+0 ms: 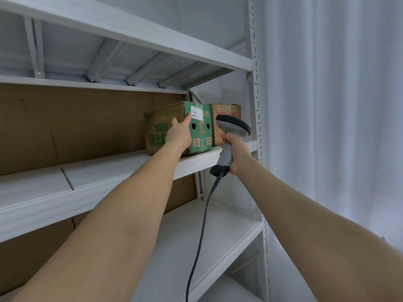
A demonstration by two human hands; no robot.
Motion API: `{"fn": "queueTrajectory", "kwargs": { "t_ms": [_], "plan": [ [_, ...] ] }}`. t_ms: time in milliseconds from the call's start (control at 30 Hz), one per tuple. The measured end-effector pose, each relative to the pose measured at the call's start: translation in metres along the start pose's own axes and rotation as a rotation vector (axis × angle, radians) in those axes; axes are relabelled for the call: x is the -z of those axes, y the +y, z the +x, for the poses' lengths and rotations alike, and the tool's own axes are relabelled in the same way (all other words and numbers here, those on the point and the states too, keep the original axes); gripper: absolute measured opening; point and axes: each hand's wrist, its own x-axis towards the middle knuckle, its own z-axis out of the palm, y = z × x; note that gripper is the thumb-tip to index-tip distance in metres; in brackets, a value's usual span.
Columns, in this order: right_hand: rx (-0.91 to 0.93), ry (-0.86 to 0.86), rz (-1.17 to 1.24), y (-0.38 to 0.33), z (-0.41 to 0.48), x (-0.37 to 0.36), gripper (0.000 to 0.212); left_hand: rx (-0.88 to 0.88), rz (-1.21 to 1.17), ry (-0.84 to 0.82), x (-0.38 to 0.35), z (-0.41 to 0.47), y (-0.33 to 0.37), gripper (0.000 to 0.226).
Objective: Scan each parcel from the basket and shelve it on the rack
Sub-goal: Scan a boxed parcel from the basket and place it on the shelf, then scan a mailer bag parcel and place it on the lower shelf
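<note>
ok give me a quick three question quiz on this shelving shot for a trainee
1. True or false: the left hand touches the green-printed cardboard box with the white label.
2. Which hand grips the grey corded barcode scanner? A) left B) right C) neither
3. What stands just right of that box on the white metal rack shelf?

Key: 1 true; 2 B, the right hand; 3 a brown cardboard box with red print.
</note>
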Motion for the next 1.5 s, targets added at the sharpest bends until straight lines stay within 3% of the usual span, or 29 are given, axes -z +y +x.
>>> {"fn": "queueTrajectory", "kwargs": {
  "t_ms": [100, 200, 300, 433, 533, 1067, 1267, 1367, 1500],
  "plan": [
    [-0.013, 0.026, -0.010, 0.001, -0.004, 0.007, 0.040, 0.021, -0.011, -0.030, -0.001, -0.002, 0.004, 0.079],
    [-0.011, 0.048, -0.019, 0.003, -0.013, 0.015, 0.043, 0.007, -0.026, 0.060, -0.002, -0.009, 0.013, 0.069],
    [-0.007, 0.063, -0.021, 0.006, -0.023, 0.030, 0.038, -0.034, -0.073, 0.197, -0.007, -0.021, 0.028, 0.054],
    [-0.024, 0.066, 0.020, 0.014, -0.045, 0.063, 0.021, -0.075, -0.164, 0.181, -0.019, -0.049, 0.058, 0.046],
    [-0.033, 0.075, 0.105, 0.017, -0.074, 0.096, 0.004, -0.052, -0.201, 0.058, -0.037, -0.074, 0.082, 0.049],
    [-0.159, 0.572, 0.184, 0.087, -0.247, 0.366, 0.013, -0.109, -0.306, -0.739, -0.201, -0.305, 0.236, 0.055],
    [-0.238, 0.802, 0.182, 0.133, -0.301, 0.457, 0.027, -0.138, -0.303, -0.957, -0.267, -0.406, 0.279, 0.052],
    [-0.293, 0.876, 0.222, 0.163, -0.316, 0.497, 0.011, -0.135, -0.295, -1.044, -0.308, -0.447, 0.288, 0.054],
    [-0.367, 0.980, 0.237, 0.208, -0.329, 0.546, 0.008, -0.090, -0.295, -1.149, -0.369, -0.493, 0.289, 0.052]
  ]
}}
